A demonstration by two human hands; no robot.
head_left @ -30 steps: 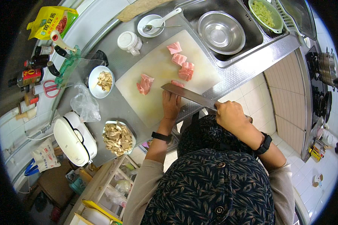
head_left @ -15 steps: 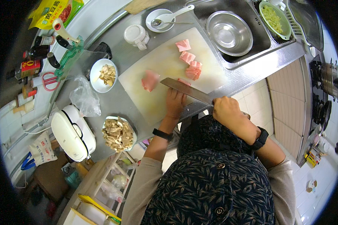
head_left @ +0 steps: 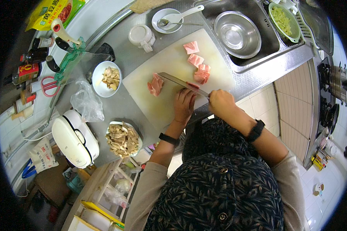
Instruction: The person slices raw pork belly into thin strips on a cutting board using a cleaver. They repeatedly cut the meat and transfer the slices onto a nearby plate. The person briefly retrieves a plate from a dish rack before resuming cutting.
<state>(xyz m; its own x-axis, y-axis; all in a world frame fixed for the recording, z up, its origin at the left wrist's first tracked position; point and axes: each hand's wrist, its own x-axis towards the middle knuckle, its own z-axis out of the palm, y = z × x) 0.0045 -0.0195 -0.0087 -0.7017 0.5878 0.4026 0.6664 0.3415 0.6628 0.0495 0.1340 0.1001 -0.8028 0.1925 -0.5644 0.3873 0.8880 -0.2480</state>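
Right hand [head_left: 221,103] is closing around the handle of a long steel-bladed cleaver [head_left: 181,83], blade lying across the white plastic cutting board [head_left: 169,65]. Left hand [head_left: 184,104] is resting flat on the board, fingers loosely spread, holding nothing, just beside the blade. The risk: those fingers are sitting close enough to get nicked if the blade slips on wet meat. The pink raw pork slab [head_left: 155,84] is lying just beyond the cleaver tip; cut pork chunks [head_left: 198,67] are lying farther right, near the steel sink bowl [head_left: 237,34].
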